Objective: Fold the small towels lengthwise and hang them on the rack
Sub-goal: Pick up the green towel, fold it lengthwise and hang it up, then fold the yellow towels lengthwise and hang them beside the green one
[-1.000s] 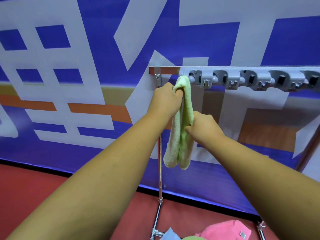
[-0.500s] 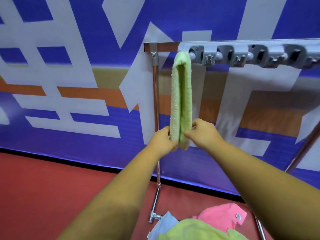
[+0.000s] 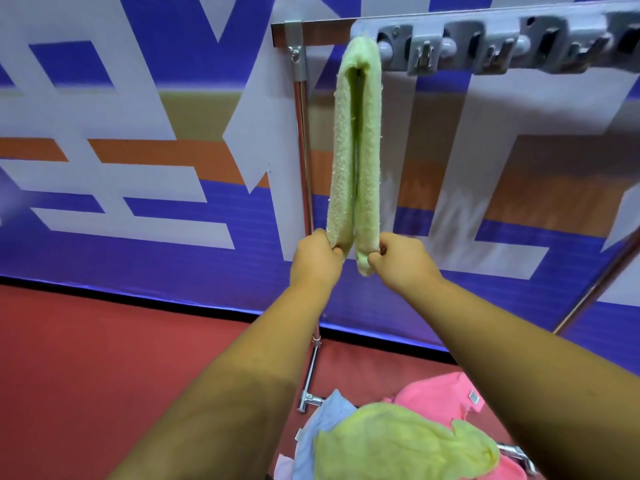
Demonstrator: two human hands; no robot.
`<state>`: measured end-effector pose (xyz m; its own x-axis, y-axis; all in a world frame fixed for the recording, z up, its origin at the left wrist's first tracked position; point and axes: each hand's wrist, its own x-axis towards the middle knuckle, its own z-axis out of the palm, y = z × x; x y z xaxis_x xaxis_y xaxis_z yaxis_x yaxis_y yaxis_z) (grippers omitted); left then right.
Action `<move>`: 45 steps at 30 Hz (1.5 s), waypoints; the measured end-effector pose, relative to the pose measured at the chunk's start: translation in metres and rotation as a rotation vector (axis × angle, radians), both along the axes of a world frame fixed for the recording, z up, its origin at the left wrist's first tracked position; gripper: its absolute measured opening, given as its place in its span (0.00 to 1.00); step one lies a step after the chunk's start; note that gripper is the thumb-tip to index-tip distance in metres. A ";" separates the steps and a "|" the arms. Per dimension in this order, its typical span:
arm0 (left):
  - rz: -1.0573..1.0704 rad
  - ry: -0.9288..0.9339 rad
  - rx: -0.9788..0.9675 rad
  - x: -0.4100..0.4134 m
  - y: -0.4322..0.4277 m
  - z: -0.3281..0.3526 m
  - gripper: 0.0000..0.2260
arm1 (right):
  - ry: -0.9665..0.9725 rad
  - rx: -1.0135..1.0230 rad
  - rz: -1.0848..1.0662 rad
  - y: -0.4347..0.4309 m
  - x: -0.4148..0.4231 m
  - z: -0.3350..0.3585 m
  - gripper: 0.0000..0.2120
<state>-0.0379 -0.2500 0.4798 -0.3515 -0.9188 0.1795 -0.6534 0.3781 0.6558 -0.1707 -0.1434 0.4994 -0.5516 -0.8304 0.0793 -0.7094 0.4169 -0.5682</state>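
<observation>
Green towel (image 3: 355, 150): hangs over the top bar of the rack (image 3: 318, 29), upper centre of the frame, just right of the bar's left end. It is folded into a narrow strip. The two halves drop side by side, with a thin gap between them that closes toward the bottom. Its top fold lies against the left end of the grey hook strip (image 3: 502, 46), which runs along the bar toward the upper right corner.

Left hand (image 3: 316, 261): centre of frame, fingers curled, pinching the lower end of the towel's left half.

Right hand (image 3: 403, 261): just to the right at the same height, thumb and fingers clenched on the lower end of the right half. A short tip of that half shows below, between my two hands. The hands are near each other, not touching.

Post (image 3: 304, 150): chrome, upright, runs down from the bar's left end, just left of the towel and behind my left hand, to a fitting near the bottom centre.

Bottom centre, between my forearms: a loose heap with a yellow towel (image 3: 398, 441) on top, a blue towel (image 3: 325, 420) at its left and a pink towel (image 3: 440, 396) behind it to the right. I cannot tell what the heap rests on.

Background: banner (image 3: 138, 98) in blue, white and orange; red floor (image 3: 104, 341) at lower left.
</observation>
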 end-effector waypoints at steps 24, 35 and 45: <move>-0.134 -0.216 0.125 0.034 0.039 0.011 0.09 | -0.008 0.201 0.063 0.062 0.011 -0.007 0.10; -0.255 -0.238 0.327 0.080 0.109 -0.008 0.07 | -0.104 0.158 0.023 0.131 0.036 -0.010 0.12; -0.341 -0.324 0.502 0.069 0.163 -0.119 0.09 | -0.326 0.365 0.046 0.175 0.048 -0.124 0.12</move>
<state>0.0307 -0.0874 0.3607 -0.6001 -0.6914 -0.4023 -0.7445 0.2988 0.5970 -0.1225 0.0315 0.3753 -0.4616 -0.7958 -0.3920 -0.5410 0.6027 -0.5866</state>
